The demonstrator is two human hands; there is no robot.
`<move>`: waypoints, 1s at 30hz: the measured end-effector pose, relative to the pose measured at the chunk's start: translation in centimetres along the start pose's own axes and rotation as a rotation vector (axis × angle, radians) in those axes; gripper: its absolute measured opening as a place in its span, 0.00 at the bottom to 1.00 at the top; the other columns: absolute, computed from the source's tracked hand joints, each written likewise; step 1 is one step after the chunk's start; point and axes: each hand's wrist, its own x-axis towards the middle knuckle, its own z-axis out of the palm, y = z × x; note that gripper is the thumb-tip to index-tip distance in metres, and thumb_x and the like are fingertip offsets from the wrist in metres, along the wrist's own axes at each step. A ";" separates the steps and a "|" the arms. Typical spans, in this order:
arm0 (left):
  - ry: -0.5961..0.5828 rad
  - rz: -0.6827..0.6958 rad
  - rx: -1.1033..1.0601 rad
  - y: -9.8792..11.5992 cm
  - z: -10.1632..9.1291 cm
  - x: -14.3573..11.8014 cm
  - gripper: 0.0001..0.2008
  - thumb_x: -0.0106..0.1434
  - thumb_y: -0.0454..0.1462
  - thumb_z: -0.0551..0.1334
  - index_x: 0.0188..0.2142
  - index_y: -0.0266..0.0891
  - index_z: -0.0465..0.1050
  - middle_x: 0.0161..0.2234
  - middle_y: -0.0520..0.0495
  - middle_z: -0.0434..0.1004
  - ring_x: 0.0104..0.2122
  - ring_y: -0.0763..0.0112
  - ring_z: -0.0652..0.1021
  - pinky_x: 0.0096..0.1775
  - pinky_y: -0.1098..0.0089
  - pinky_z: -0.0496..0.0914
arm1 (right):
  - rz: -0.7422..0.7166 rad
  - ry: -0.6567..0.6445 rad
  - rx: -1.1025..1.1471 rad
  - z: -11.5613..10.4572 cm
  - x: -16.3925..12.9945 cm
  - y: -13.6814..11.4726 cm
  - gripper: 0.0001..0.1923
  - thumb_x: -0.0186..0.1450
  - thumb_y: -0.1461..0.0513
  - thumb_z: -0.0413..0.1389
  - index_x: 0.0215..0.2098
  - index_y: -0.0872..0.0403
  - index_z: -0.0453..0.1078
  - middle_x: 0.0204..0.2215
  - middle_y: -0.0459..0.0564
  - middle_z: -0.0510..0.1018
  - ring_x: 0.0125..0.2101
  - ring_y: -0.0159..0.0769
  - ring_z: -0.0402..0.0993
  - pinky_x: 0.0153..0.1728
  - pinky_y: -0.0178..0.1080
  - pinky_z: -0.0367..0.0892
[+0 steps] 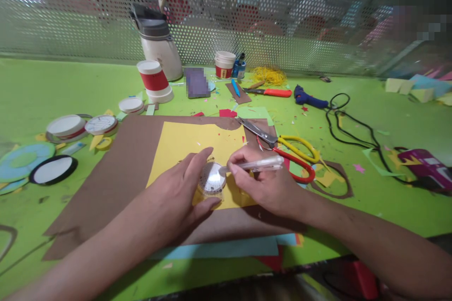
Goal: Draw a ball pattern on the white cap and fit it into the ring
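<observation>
My left hand (180, 193) presses a small round clear lid (212, 179) down on a yellow paper sheet (183, 143), thumb and fingers around its rim. My right hand (261, 183) grips a clear pen (256, 165), its tip touching the lid's right edge. The yellow sheet lies on a larger brown paper sheet (120, 169) on the green table (388, 183).
Red and yellow scissors (289, 150) lie just right of my right hand. Round lids (67, 127) and paper rings (21, 160) sit at the left. Cups (155, 80), a white jug (158, 42), a blue glue gun (310, 99) with black cord (353, 131) stand behind. A perforated metal screen (318, 23) closes the back.
</observation>
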 end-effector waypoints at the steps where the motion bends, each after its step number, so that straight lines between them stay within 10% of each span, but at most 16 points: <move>1: 0.000 -0.001 0.001 0.0 0.0 0.0 0.34 0.72 0.47 0.63 0.69 0.35 0.53 0.52 0.28 0.81 0.46 0.46 0.87 0.45 0.52 0.83 | -0.002 0.002 0.000 0.0 0.0 0.0 0.04 0.72 0.62 0.57 0.37 0.51 0.72 0.26 0.43 0.78 0.26 0.32 0.72 0.29 0.34 0.66; 15: -0.090 -0.073 -0.048 0.0 -0.1 0.2 0.20 0.70 0.48 0.64 0.53 0.39 0.67 0.39 0.37 0.84 0.35 0.47 0.86 0.34 0.53 0.80 | -0.026 -0.017 0.004 -0.1 0.1 -0.1 0.06 0.72 0.62 0.56 0.36 0.52 0.69 0.25 0.43 0.75 0.26 0.31 0.70 0.28 0.35 0.63; 30: -0.022 -0.063 -0.158 -0.7 0.4 -0.1 0.36 0.69 0.49 0.66 0.71 0.45 0.55 0.57 0.35 0.81 0.51 0.46 0.85 0.50 0.50 0.82 | -0.053 -0.032 0.016 -0.1 0.2 -0.3 0.06 0.72 0.63 0.55 0.35 0.52 0.69 0.24 0.41 0.74 0.25 0.31 0.69 0.28 0.34 0.64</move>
